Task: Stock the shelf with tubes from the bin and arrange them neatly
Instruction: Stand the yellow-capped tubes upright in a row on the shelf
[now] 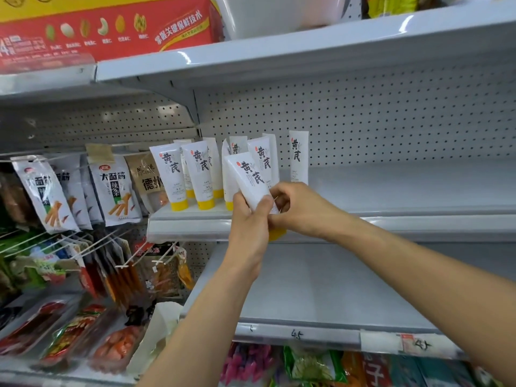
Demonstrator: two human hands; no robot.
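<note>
while the left grip [250, 227] wraps around the lower half of a white tube [249, 175], thumb laid across its front, the right grip [303, 210] closes its curled fingers on the same tube's right edge, so both are clamped on it. the two meet at centre frame, knuckles almost touching. the tube is tilted, its flat sealed end leaning to the upper left, and its yellow cap [277, 234] pokes out below the fingers. it is held just in front of the middle shelf [391, 223], not resting on it.

right behind it, more tubes of the same kind [198, 174] stand upright on their yellow caps at the left end of that shelf, crowded in loose rows with black brush lettering facing out. one tube [298, 156] stands a little apart on the right side of the group, close to the pegboard back wall [377, 118]. the lower shelf [321, 289] runs under both forearms, and its front strip carries a handwritten price label [296, 334].

at the left of the frame, snack packets [113, 188] hang on wire hooks, with more blurred packs below them. in the upper left, a red box [117, 29] printed with nuts sits on the top shelf [279, 55].
</note>
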